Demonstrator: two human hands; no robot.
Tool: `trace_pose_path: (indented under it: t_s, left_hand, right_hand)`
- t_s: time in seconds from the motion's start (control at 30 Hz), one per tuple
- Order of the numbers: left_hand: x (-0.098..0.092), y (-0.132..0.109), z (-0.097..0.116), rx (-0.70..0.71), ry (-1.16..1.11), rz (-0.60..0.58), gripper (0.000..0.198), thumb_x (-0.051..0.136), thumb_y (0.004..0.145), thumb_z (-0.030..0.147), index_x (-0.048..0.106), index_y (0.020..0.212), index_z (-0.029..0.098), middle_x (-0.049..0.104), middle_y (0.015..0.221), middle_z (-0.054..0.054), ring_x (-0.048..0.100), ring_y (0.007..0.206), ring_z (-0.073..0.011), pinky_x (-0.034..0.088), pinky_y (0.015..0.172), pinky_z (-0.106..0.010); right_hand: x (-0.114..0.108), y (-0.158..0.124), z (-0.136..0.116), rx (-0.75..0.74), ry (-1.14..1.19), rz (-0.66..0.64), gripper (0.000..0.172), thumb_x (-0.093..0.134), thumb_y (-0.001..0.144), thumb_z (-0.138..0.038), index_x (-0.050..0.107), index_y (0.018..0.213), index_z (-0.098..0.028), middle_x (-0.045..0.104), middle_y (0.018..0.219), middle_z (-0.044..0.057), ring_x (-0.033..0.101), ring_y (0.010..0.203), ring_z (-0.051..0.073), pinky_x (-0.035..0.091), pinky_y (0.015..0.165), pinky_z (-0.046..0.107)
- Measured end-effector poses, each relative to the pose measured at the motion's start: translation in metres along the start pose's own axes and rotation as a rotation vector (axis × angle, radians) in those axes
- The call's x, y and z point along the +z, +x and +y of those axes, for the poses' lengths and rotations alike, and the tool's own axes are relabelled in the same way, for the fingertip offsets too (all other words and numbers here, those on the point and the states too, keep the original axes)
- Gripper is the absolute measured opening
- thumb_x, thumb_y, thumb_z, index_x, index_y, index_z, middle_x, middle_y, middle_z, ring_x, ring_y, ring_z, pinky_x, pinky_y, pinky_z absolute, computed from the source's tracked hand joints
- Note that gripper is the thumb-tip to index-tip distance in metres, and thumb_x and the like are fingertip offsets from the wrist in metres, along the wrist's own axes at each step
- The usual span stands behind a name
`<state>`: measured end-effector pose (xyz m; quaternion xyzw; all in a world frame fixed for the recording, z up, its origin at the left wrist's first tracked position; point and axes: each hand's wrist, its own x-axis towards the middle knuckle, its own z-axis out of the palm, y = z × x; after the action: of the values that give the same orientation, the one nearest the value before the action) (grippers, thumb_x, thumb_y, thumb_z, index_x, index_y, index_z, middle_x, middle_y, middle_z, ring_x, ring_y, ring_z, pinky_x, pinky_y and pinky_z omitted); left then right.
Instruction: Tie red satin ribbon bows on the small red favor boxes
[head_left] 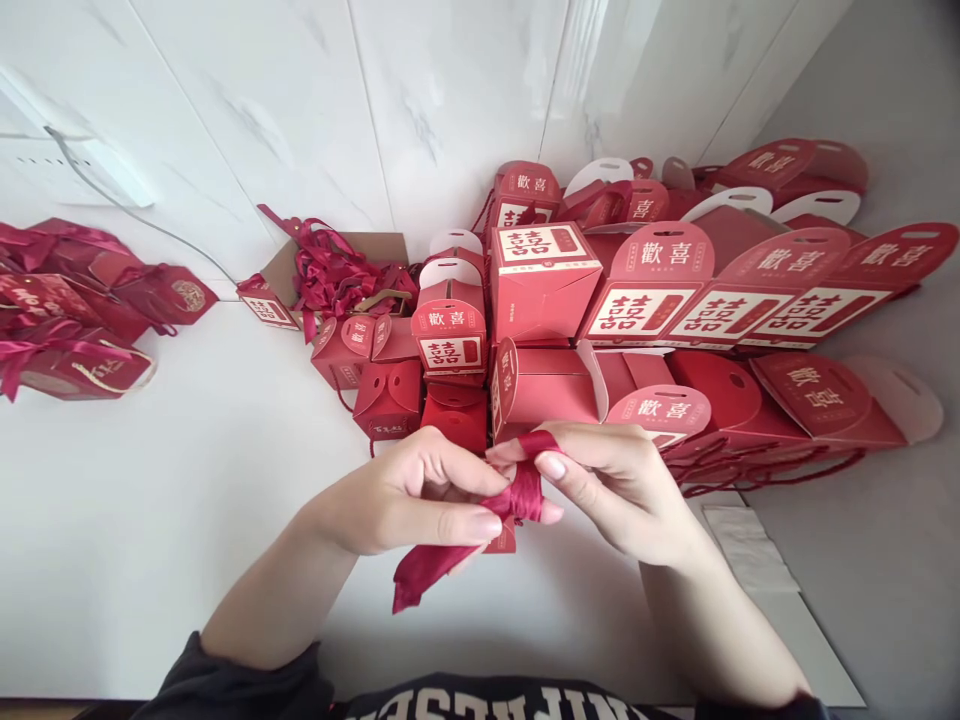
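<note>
A dark red satin ribbon (527,492) is stretched between my two hands in front of my chest. My left hand (420,495) pinches it between thumb and fingers, and a loose tail hangs down below that hand. On the other side my right hand (611,480) grips the ribbon too, with a loop of it over the fingers. Beneath my hands a small piece of a red box (501,540) shows; the rest of it is hidden. Just beyond my hands stands a red gift box (551,385) with a rounded flap.
Stacked red gift boxes (660,285) with white labels fill the back right of the white table (187,540). An open cardboard box (375,245) holds tangled ribbons (337,275). Ribboned boxes (82,300) sit at far left. A cable (142,215) runs down the tiled wall.
</note>
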<state>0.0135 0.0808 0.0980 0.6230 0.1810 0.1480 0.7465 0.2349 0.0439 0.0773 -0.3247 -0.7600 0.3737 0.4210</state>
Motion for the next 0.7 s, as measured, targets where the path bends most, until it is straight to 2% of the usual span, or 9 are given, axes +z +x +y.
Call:
trace_pose_path:
  t_s: [0.1, 0.17, 0.33, 0.43, 0.53, 0.63, 0.7]
  left_hand:
    - [0.001, -0.001, -0.002, 0.09, -0.122, 0.071, 0.022, 0.062, 0.088, 0.024, 0.077, 0.099, 0.01, 0.054, 0.047, -0.001, 0.041, 0.041, -0.0073, 0.031, 0.042, -0.02]
    - [0.0, -0.002, -0.003, 0.158, -0.156, 0.115, 0.022, 0.062, 0.089, 0.025, 0.077, 0.098, 0.012, 0.054, 0.048, 0.0, 0.039, 0.039, -0.0053, 0.029, 0.04, -0.018]
    - [-0.003, 0.0, -0.003, 0.185, -0.062, 0.252, 0.034, 0.061, 0.091, 0.028, 0.07, 0.12, 0.015, 0.049, 0.052, 0.003, 0.036, 0.042, -0.0049, 0.028, 0.04, -0.017]
    - [0.001, 0.001, -0.002, 0.213, 0.17, 0.348, 0.036, 0.055, 0.094, 0.03, 0.068, 0.122, 0.012, 0.048, 0.055, 0.002, 0.04, 0.047, -0.007, 0.033, 0.044, -0.019]
    - [0.004, 0.002, -0.004, 0.34, 0.574, 0.435, 0.029, 0.051, 0.096, 0.021, 0.072, 0.115, 0.015, 0.05, 0.066, 0.0, 0.046, 0.057, -0.0087, 0.039, 0.052, -0.02]
    - [0.003, 0.003, -0.011, 0.485, 0.908, 0.46, 0.037, 0.044, 0.097, 0.011, 0.065, 0.127, 0.018, 0.055, 0.082, -0.003, 0.051, 0.067, -0.0096, 0.042, 0.061, -0.02]
    - [0.0, 0.005, -0.014, 0.461, 1.039, 0.475, 0.041, 0.041, 0.098, 0.01, 0.06, 0.133, 0.019, 0.057, 0.088, -0.004, 0.053, 0.073, -0.0107, 0.043, 0.063, -0.021]
  right_hand:
    - [-0.001, 0.0, 0.001, 0.006, 0.077, -0.064, 0.026, 0.051, 0.1, -0.03, 0.071, 0.093, -0.014, 0.069, 0.077, 0.005, 0.062, 0.065, 0.014, 0.049, 0.06, 0.025]
    - [0.0, 0.0, 0.002, 0.007, 0.06, -0.088, 0.024, 0.054, 0.098, -0.03, 0.071, 0.089, -0.014, 0.071, 0.077, 0.005, 0.064, 0.066, 0.014, 0.051, 0.062, 0.024]
    - [0.009, 0.0, 0.0, -0.009, -0.006, -0.183, 0.024, 0.054, 0.099, -0.025, 0.072, 0.086, -0.017, 0.074, 0.072, 0.002, 0.068, 0.061, 0.011, 0.053, 0.061, 0.02]
    - [0.011, -0.001, -0.003, -0.068, 0.001, -0.167, 0.02, 0.055, 0.098, -0.023, 0.073, 0.091, -0.019, 0.074, 0.074, 0.001, 0.069, 0.06, 0.01, 0.054, 0.061, 0.019]
    - [0.013, -0.003, -0.005, -0.119, 0.003, -0.151, 0.019, 0.056, 0.097, -0.019, 0.074, 0.091, -0.019, 0.075, 0.074, 0.001, 0.069, 0.062, 0.011, 0.053, 0.062, 0.02]
    - [0.014, -0.006, -0.004, -0.135, 0.11, -0.178, 0.02, 0.055, 0.098, -0.02, 0.073, 0.092, -0.018, 0.077, 0.078, 0.003, 0.07, 0.062, 0.01, 0.054, 0.062, 0.019]
    - [0.014, -0.007, -0.004, -0.187, 0.167, -0.173, 0.021, 0.054, 0.099, -0.025, 0.073, 0.094, -0.018, 0.078, 0.083, 0.003, 0.071, 0.063, 0.01, 0.056, 0.062, 0.019]
